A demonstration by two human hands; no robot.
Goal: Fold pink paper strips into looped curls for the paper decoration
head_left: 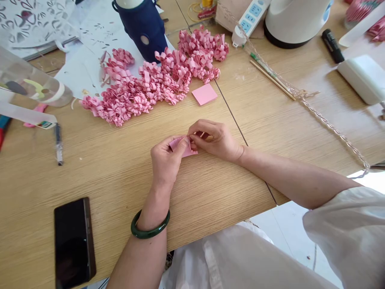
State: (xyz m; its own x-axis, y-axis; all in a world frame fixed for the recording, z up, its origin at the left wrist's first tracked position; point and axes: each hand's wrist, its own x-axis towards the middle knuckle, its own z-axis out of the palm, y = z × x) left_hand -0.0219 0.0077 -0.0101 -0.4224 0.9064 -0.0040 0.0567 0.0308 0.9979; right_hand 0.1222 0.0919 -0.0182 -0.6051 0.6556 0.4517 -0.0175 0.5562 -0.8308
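Observation:
My left hand (pixel 169 156) grips a small piece of pink paper (pixel 190 151) between thumb and fingers, just above the wooden table. At the paper's right edge, the thumb and forefinger of my right hand (pixel 215 138) are pinched together. The bit between those fingertips looks like the edge or a strip of the same paper, partly hidden. Beyond my hands lies a flat pink paper pad (pixel 204 94). Behind it spreads a long heap of curled pink paper flowers (pixel 144 88).
A dark blue cup (pixel 142 32) stands behind the flowers. To the left are a clear plastic bottle (pixel 36 80), a pen (pixel 58 144) and a phone (pixel 73 243). On the right lie a braided cord (pixel 333 126), a wooden stick (pixel 272 80), a power strip (pixel 249 22) and a black marker (pixel 332 46).

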